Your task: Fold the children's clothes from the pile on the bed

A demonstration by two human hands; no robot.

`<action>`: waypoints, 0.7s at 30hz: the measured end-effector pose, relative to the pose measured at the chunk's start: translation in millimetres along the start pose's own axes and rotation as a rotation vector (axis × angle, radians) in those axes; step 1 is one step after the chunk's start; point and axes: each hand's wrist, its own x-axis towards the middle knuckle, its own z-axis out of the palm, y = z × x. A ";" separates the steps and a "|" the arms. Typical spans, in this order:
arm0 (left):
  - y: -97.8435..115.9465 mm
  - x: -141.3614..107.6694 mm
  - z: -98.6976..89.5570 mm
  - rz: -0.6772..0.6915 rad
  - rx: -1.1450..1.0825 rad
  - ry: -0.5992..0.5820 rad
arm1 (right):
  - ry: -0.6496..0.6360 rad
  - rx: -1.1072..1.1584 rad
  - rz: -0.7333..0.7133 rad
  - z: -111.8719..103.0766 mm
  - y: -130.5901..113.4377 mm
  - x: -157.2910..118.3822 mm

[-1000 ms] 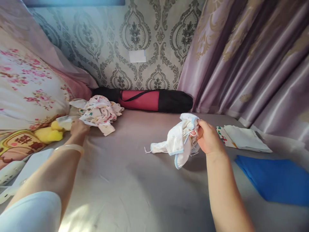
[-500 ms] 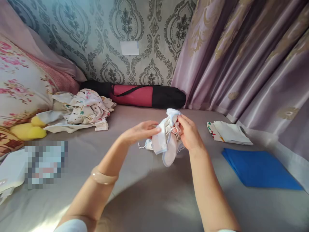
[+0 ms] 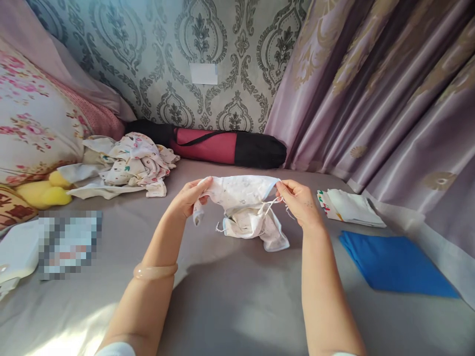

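Observation:
Between my two hands a small white baby garment [image 3: 241, 190] with a faint print, pale blue edging and white tie strings is stretched out. My left hand [image 3: 191, 198] pinches its left side, and a short end dangles below those fingers. At the right corner my right hand [image 3: 297, 198] is closed on the blue-edged border, close to the strings. The garment's lower part hangs crumpled just above or on the grey bedsheet [image 3: 237, 301]; I cannot tell whether it touches.
Rumpled printed baby clothes [image 3: 137, 158] lie at the left by a yellow plush toy [image 3: 44, 193] and a floral pillow [image 3: 33, 123]. A red and black long bag [image 3: 208, 147] rests along the wall. To the right are folded cloths [image 3: 352, 206] and a blue folded cloth [image 3: 399, 264].
My hands have moved apart, the left one leftward, and the bunched garment is now spread between them. Its upper edge is pulled out wide.

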 end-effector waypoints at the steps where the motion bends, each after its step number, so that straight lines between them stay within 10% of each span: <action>1: -0.1 1.0 -6.2 0.015 0.005 0.025 | 0.012 0.021 0.003 3.2 2.8 0.9; 8: -2.6 7.9 -31.6 0.032 -0.053 0.105 | 0.022 0.189 0.008 21.3 19.7 7.8; 13: 3.6 9.7 -32.1 -0.163 -0.342 0.234 | 0.018 -0.129 -0.117 22.7 30.1 9.7; 18: 8.1 7.5 -32.9 -0.229 -0.641 0.126 | -0.454 -0.402 0.016 40.3 36.5 -3.1; 21: 9.5 6.6 -34.1 -0.192 -0.767 0.027 | -0.528 -0.639 0.021 59.4 38.2 -16.0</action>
